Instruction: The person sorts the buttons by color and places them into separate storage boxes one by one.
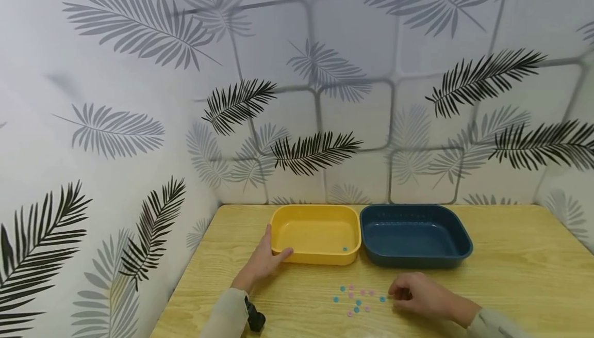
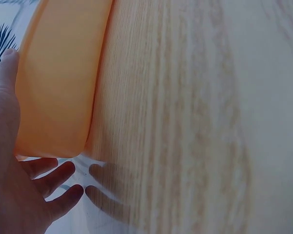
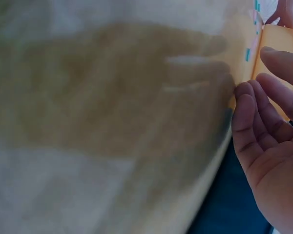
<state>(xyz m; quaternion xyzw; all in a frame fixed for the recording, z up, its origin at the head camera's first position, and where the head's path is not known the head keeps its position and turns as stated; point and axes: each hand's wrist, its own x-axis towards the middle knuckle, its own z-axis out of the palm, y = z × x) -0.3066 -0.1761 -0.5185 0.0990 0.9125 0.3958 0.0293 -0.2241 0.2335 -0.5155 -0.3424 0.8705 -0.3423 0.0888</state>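
Spanning the lower part of the head view, the wooden table [image 1: 520,276] bears two trays side by side, so close that I cannot tell whether they touch. The navy tray [image 1: 417,262] has no hand on it, so a bump from its neighbour could skew it. The yellow tray [image 1: 311,235] is held at its near left corner by the left hand [image 1: 263,259], thumb at the front rim and the other fingers spread about the left end; pressing too hard there could slide or tip it. The right hand [image 1: 419,294] hovers low before the navy tray, thumb and forefinger parted, the rest loosely curled, with nothing visible between them. Loose pink discs [image 1: 362,292] and teal ones lie strewn between the hands, close enough together for a careless fingertip to scatter neighbours. The nearest teal disc [image 1: 382,299], just beside the right fingertips, looks thin and could skid if nudged. One teal piece [image 1: 345,249] rests inside the yellow tray's near right corner and could slide if that tray jolts.
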